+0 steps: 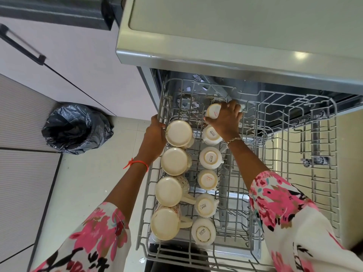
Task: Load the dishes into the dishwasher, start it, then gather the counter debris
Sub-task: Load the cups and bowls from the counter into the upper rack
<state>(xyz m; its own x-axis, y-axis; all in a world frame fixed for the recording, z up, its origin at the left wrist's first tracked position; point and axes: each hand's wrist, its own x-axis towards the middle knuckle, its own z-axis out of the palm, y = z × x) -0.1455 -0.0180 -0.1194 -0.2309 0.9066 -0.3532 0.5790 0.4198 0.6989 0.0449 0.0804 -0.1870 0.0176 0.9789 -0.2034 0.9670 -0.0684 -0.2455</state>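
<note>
At the rack's (324, 134) back, right hand (225, 118) apparently grips an upturned cup (213, 112).

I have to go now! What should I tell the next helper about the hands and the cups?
Left hand grips the left edge of the pulled-out grey wire dishwasher rack. Right hand holds a small cream cup, setting it bottom-up at the rack's far end. Done: four large cream mugs and five other small cups sit upside down in two rows. Left: fill the rack's bare right side, push in, close, start, gather counter debris.
</note>
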